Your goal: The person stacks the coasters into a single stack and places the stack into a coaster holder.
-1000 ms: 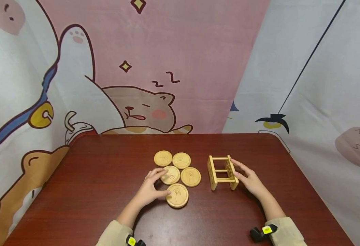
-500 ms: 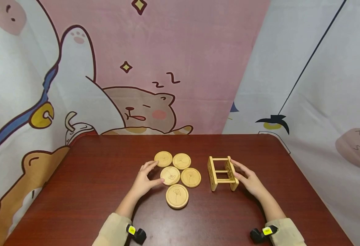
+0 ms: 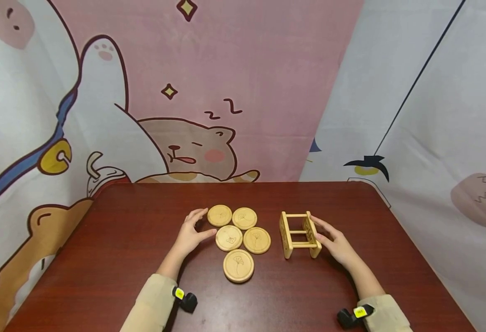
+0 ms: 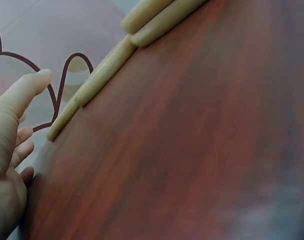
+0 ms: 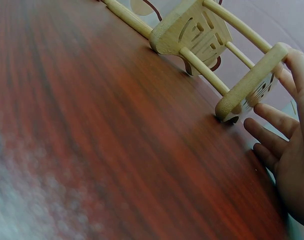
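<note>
Round wooden coasters with engraved leaf designs lie grouped mid-table: a far left coaster, a far right coaster, a middle left coaster, a middle right coaster and a front coaster. In the left wrist view, two coasters are stacked at the top. My left hand is beside the left coasters, thumb and fingers spread, holding nothing. A small wooden coaster rack with slotted side panels and round rods stands to their right. My right hand touches its right panel with extended fingers.
All of it stands on a dark red-brown table with rounded far corners. A cartoon-printed cloth hangs behind the table. A black wrist camera sits on the left cuff, another wrist camera on the right.
My left hand has drawn away to the left, from over the middle left and front coasters to beside the group. The right hand, rack and coasters stay put.
</note>
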Available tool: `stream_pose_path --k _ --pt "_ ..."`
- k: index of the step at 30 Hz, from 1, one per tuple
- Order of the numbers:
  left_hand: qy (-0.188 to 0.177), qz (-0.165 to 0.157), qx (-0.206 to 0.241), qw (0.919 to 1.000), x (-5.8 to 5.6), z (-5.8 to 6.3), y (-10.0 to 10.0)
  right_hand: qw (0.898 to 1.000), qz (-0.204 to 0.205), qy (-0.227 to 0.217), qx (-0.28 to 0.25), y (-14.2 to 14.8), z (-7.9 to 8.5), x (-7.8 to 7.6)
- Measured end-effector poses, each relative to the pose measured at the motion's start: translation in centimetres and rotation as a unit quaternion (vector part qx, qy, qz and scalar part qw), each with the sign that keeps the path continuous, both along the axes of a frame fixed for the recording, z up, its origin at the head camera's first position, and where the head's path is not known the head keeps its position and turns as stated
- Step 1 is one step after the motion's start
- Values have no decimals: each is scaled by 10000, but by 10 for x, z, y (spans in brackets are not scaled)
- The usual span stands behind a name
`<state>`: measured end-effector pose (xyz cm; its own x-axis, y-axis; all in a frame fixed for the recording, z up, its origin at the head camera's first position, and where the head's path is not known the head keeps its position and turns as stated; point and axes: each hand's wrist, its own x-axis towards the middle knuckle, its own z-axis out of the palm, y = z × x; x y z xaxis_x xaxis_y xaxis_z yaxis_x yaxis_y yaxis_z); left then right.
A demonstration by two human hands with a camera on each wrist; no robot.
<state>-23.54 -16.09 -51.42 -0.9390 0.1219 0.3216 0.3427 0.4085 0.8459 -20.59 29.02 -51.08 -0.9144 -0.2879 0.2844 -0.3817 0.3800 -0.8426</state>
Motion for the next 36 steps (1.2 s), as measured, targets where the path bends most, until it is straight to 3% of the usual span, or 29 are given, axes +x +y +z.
stream_pose_path --k 10,16,25,36 --pt "-283 -60 -387 9988 -17 4 -5 10000 17 28 -38 0 0 0" --pt "-69 -246 -831 9962 -26 4 -7 10000 -19 4 0 1 0 0" --pt "-420 -521 -1652 9840 -36 6 -10 9999 -70 -144 64 0 1 1" --pt "-311 -907 -2166 9716 -48 10 -11 10000 -50 -81 -3 -1 1 2"
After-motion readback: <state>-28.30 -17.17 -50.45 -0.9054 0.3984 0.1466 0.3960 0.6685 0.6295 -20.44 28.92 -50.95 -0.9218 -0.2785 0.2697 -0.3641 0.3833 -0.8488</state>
